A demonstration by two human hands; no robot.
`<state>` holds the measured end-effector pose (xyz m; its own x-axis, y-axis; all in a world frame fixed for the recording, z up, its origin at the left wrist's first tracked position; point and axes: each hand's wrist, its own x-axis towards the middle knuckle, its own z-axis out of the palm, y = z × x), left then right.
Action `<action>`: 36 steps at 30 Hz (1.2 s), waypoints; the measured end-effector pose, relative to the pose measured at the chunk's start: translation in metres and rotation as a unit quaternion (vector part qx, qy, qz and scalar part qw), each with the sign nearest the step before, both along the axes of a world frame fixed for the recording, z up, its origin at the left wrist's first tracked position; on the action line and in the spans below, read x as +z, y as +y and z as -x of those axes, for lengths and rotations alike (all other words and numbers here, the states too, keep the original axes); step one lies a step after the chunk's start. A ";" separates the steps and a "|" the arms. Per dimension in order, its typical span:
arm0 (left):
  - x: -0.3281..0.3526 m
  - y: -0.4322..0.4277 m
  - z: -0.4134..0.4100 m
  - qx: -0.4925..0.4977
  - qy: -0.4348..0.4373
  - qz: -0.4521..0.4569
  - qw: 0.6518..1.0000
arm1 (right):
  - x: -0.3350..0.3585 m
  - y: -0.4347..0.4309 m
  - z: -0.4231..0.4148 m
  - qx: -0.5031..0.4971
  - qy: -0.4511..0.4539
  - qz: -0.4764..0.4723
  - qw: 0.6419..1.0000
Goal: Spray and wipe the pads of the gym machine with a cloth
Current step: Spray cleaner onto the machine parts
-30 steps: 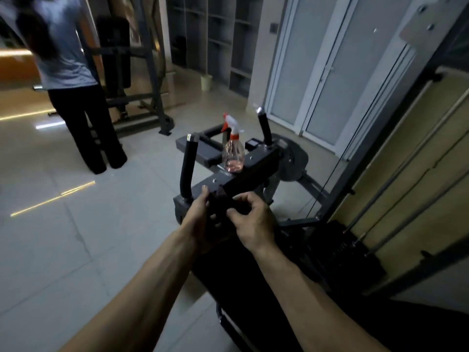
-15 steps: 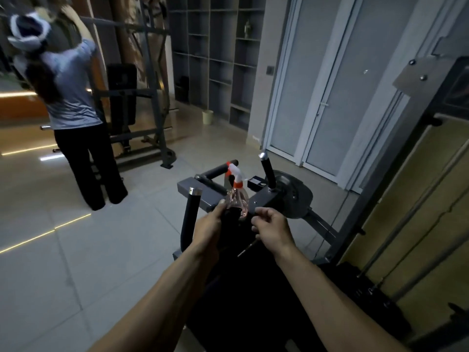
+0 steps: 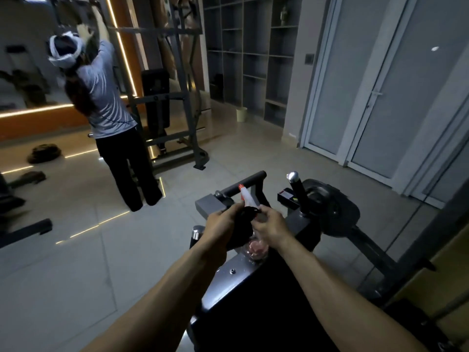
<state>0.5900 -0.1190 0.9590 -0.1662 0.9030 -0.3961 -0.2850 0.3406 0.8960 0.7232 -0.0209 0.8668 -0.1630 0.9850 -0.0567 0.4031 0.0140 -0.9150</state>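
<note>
A dark cloth [image 3: 241,228] hangs between my two hands, in front of the gym machine [image 3: 330,212]. My left hand [image 3: 219,228] grips the cloth's left side. My right hand [image 3: 269,226] pinches its upper right edge. Behind the cloth a clear spray bottle [image 3: 255,248] with pink liquid and a white and orange nozzle stands on the machine's grey plate [image 3: 228,280]. A black pad [image 3: 253,313] fills the lower middle of the view, below my forearms.
Two upright black handles [image 3: 297,185] and a crossbar [image 3: 243,184] rise from the machine. A person [image 3: 106,110] stands at another machine to the far left. Doors and shelves line the back wall. Cables and a weight stack sit at the right.
My hands have lifted the cloth up off the machine and now hold it in front of the spray bottle. The view has tilted upward.
</note>
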 end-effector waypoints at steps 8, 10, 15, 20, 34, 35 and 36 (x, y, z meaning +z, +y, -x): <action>0.025 0.019 0.023 -0.036 -0.025 -0.054 0.998 | 0.051 -0.042 -0.031 -0.077 0.075 -0.092 0.990; 0.028 0.020 0.034 -0.052 -0.031 -0.062 0.996 | 0.074 -0.062 -0.032 -0.112 0.060 -0.133 0.983; 0.021 -0.003 0.066 -0.122 -0.077 -0.062 0.988 | 0.096 -0.134 -0.015 -0.189 0.058 -0.199 0.960; 0.002 -0.063 0.094 -0.160 -0.088 -0.058 0.981 | 0.066 -0.198 0.021 -0.273 0.086 -0.137 0.948; -0.229 -0.209 0.042 -0.361 0.124 0.147 0.913 | -0.146 -0.458 0.028 -0.488 0.042 0.057 0.870; -0.239 -0.216 0.034 -0.371 0.138 0.156 0.905 | -0.159 -0.474 0.024 -0.504 0.051 0.067 0.860; -0.248 -0.225 0.025 -0.387 0.149 0.165 0.895 | -0.171 -0.491 0.021 -0.516 0.056 0.079 0.851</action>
<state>0.5650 -0.3444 0.7110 0.3152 0.6363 -0.7041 0.3855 0.5921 0.7077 0.7022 -0.5121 0.6958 0.7709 0.5890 -0.2426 0.0370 -0.4216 -0.9060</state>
